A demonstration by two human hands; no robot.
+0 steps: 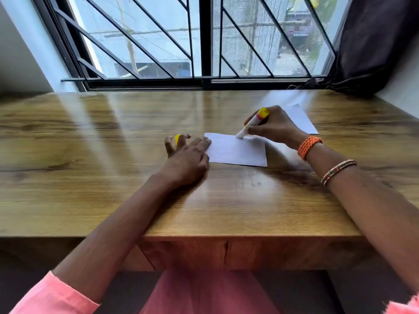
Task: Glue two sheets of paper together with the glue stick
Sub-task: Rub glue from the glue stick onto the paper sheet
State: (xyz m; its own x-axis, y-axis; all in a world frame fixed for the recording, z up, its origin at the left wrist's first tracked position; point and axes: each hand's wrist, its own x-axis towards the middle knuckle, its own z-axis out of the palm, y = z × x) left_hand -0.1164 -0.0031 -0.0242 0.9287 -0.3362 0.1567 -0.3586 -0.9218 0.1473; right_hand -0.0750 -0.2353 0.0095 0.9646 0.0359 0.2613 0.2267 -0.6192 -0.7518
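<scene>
A small white sheet of paper (238,151) lies flat on the wooden table (113,155). My right hand (274,126) grips a white glue stick (251,123) with a yellow end, and its tip touches the sheet's far edge. My left hand (189,155) presses the sheet's left edge with its fingertips, and a yellow cap (177,139) sits among its curled fingers. A second white sheet (301,120) lies farther back on the right, partly hidden behind my right hand.
A barred window (204,41) runs along the table's far edge. A dark curtain (374,46) hangs at the back right. The table's front edge (226,236) is close to my lap.
</scene>
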